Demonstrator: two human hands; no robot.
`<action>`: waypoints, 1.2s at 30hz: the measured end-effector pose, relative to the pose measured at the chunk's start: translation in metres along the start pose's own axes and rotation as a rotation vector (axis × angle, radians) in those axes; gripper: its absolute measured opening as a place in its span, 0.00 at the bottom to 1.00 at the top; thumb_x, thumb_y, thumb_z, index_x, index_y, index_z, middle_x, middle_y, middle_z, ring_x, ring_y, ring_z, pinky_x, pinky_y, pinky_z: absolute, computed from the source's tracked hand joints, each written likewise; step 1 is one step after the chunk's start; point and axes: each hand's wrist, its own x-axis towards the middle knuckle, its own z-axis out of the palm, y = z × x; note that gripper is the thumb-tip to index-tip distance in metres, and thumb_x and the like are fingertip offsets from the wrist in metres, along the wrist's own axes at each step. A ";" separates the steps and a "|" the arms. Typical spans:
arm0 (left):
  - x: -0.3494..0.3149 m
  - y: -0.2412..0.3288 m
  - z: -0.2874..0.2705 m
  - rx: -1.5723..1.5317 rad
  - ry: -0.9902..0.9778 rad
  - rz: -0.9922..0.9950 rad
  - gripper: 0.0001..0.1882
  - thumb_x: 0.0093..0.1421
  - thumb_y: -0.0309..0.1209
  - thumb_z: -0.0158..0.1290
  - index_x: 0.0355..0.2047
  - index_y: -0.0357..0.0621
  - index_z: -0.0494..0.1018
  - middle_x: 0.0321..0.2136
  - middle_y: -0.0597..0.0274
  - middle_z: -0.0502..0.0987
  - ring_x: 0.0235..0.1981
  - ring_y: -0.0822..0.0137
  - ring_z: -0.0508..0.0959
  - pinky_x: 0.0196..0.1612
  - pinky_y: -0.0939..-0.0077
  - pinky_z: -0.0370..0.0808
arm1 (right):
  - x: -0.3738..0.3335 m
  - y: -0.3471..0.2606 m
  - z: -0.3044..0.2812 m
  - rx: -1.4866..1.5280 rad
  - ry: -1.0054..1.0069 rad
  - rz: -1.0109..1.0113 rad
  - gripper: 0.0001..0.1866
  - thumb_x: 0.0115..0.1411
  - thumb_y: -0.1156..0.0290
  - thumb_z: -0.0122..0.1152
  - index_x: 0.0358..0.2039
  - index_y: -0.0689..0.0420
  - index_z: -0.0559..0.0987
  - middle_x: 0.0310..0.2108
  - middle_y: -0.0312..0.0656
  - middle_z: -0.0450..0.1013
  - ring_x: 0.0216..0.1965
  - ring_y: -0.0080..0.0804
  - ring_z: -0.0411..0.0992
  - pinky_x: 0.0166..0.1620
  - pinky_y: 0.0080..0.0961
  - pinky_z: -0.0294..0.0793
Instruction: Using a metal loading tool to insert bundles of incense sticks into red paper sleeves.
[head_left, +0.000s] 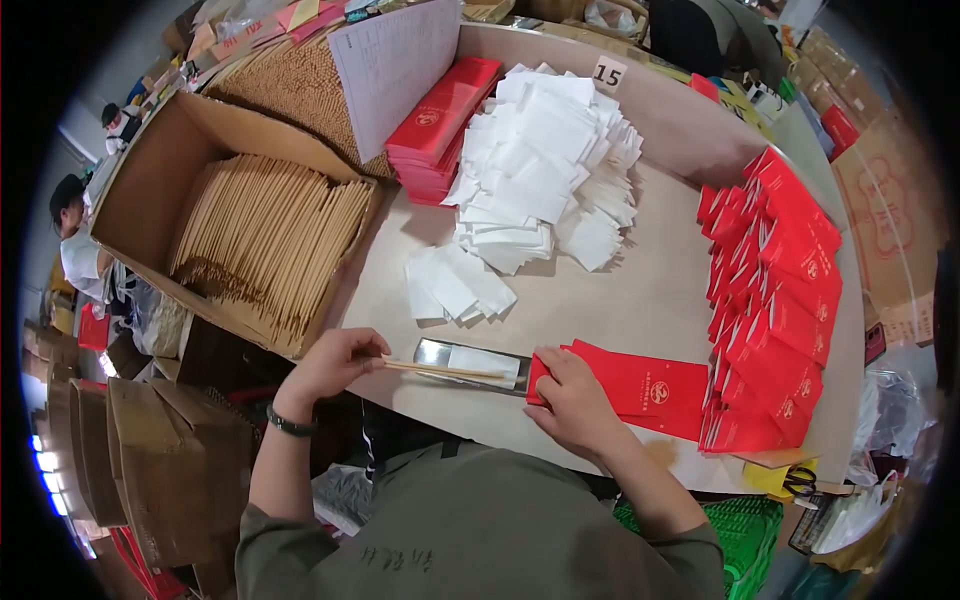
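My left hand (338, 362) pinches a pair of wooden chopsticks (425, 369) by one end. Their other ends lie over a folded white napkin (482, 361) in a shiny metal trough (433, 351) at the table's front edge. At the trough's right end, my right hand (572, 400) has its curled fingers on a red paper sleeve (536, 382). More flat red sleeves (655, 388) lie fanned out to the right of that hand. Beyond the trough, a few white napkins (455, 285) lie loose.
An open cardboard box (130, 215) of chopsticks stands left. A big napkin pile (535, 150) and a stack of red sleeves (440, 115) sit at the back, near a paper sheet (395, 65). Overlapping red packets (775, 330) line the right. A low wall (680, 125) edges the table.
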 end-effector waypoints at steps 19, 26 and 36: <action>0.052 0.018 0.145 -0.045 0.180 0.097 0.12 0.60 0.23 0.56 0.44 0.36 0.75 0.34 0.55 0.81 0.37 0.65 0.82 0.43 0.72 0.78 | 0.003 -0.004 0.022 -0.056 0.013 0.050 0.20 0.51 0.67 0.70 0.41 0.63 0.75 0.53 0.54 0.70 0.55 0.55 0.67 0.59 0.46 0.67; 0.043 0.042 0.139 -0.135 -0.011 0.332 0.30 0.54 0.34 0.65 0.55 0.40 0.68 0.43 0.54 0.75 0.43 0.59 0.78 0.46 0.66 0.76 | 0.003 -0.010 0.009 -0.021 0.069 -0.008 0.16 0.48 0.73 0.67 0.38 0.61 0.75 0.44 0.51 0.72 0.46 0.51 0.71 0.50 0.46 0.72; 0.035 0.035 0.094 0.443 0.324 0.326 0.26 0.43 0.43 0.70 0.33 0.42 0.69 0.25 0.54 0.75 0.29 0.55 0.77 0.32 0.65 0.74 | 0.012 0.041 -0.151 -0.383 0.192 0.140 0.10 0.52 0.73 0.66 0.17 0.56 0.76 0.27 0.41 0.72 0.30 0.40 0.74 0.31 0.37 0.74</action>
